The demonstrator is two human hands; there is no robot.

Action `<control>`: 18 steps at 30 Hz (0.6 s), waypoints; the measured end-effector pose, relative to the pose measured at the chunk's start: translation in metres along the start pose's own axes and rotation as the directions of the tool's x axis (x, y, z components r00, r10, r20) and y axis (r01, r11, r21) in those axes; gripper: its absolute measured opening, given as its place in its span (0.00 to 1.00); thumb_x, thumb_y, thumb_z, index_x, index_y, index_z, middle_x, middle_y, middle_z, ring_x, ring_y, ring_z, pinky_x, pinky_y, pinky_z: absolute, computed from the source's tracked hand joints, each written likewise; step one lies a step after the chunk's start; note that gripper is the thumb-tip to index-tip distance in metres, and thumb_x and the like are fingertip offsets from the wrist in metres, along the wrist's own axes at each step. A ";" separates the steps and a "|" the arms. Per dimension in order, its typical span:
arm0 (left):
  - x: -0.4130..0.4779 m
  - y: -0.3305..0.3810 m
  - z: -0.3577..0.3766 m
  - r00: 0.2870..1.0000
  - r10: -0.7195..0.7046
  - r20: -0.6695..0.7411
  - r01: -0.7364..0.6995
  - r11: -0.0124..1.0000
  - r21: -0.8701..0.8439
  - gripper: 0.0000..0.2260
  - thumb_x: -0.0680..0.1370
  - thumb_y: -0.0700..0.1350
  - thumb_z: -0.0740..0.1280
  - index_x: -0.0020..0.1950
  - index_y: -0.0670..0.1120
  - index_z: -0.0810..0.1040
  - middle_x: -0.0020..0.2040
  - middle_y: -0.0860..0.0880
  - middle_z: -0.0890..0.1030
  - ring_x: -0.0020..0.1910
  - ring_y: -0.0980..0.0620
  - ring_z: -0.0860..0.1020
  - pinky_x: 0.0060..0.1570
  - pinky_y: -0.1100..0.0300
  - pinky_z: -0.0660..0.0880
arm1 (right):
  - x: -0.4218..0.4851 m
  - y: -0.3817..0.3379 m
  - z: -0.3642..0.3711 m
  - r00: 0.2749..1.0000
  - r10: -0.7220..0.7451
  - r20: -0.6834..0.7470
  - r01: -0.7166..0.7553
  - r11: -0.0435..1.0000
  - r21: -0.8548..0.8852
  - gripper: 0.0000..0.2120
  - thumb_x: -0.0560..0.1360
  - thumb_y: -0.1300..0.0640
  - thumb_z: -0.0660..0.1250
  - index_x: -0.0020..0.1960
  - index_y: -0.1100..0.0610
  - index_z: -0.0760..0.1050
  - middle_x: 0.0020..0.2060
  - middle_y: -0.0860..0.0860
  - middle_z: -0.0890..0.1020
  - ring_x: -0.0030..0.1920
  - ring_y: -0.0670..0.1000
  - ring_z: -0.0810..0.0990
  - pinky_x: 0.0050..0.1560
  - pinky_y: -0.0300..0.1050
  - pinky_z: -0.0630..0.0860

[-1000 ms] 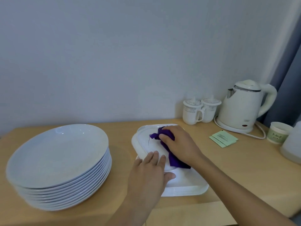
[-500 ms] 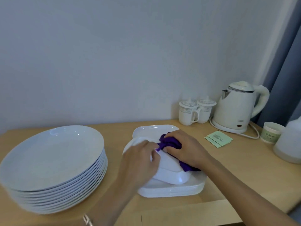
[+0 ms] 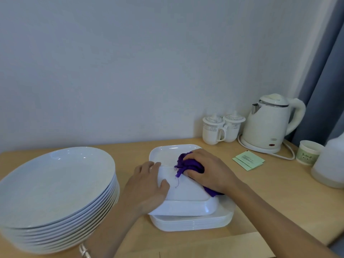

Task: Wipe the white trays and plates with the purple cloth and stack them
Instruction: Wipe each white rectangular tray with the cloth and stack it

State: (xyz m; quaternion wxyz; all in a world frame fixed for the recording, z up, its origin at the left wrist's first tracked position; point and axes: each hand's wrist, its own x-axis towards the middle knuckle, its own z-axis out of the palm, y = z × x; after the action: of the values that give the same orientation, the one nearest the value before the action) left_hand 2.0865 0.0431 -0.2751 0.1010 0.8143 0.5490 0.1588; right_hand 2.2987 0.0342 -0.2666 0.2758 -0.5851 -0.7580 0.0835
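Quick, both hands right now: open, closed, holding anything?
Left hand: gripping the top white tray by its left edge.
Right hand: holding the purple cloth against that tray.

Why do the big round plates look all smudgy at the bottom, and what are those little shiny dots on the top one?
In the head view, the plate stack smears near the lower left corner, probably blur at the wide lens's edge; the dots are light glinting off the glossy top plate; the kettle and purple cloth look sharper; lighting is soft and bluish.
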 end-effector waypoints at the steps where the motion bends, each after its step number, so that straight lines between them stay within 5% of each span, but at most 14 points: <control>1: -0.003 -0.001 0.000 1.000 -0.002 -0.005 0.002 1.000 -0.005 0.25 0.79 0.57 0.55 0.75 0.52 0.57 0.73 0.55 0.59 0.71 0.54 0.56 0.66 0.59 0.63 | -0.001 0.000 0.000 1.000 0.008 -0.022 -0.008 1.000 -0.020 0.15 0.74 0.46 0.68 0.60 0.44 0.74 0.58 0.39 0.73 0.58 0.41 0.71 0.59 0.41 0.70; 4: -0.008 -0.001 -0.001 0.997 -0.045 -0.066 0.041 0.997 -0.059 0.25 0.77 0.61 0.55 0.73 0.55 0.61 0.69 0.56 0.62 0.69 0.54 0.58 0.64 0.59 0.64 | 0.000 -0.002 0.001 0.995 0.046 -0.090 -0.053 0.996 -0.073 0.15 0.75 0.47 0.66 0.61 0.47 0.75 0.58 0.41 0.73 0.59 0.43 0.70 0.55 0.39 0.68; 11: -0.004 0.015 0.009 0.972 -0.194 -0.133 0.185 0.980 -0.076 0.19 0.81 0.54 0.52 0.70 0.51 0.67 0.66 0.49 0.67 0.64 0.48 0.66 0.62 0.57 0.64 | -0.012 -0.034 0.014 0.990 0.058 -0.131 -0.065 0.997 -0.049 0.14 0.77 0.43 0.62 0.59 0.46 0.75 0.59 0.42 0.75 0.59 0.45 0.72 0.56 0.41 0.69; 18: -0.006 0.024 0.015 0.951 -0.250 -0.180 0.239 0.968 -0.082 0.20 0.80 0.49 0.53 0.72 0.49 0.62 0.70 0.49 0.65 0.66 0.47 0.64 0.62 0.56 0.62 | -0.023 -0.033 0.018 0.967 0.152 -0.203 -0.164 0.985 -0.045 0.14 0.78 0.44 0.60 0.62 0.45 0.72 0.61 0.42 0.72 0.61 0.45 0.69 0.54 0.37 0.65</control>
State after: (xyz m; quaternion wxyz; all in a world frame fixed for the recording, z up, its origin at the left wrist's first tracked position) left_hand 2.1105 0.0285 -0.2823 0.0915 0.7180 0.6477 0.2380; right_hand 2.2659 0.0064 -0.2743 0.3244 -0.6572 -0.6799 0.0231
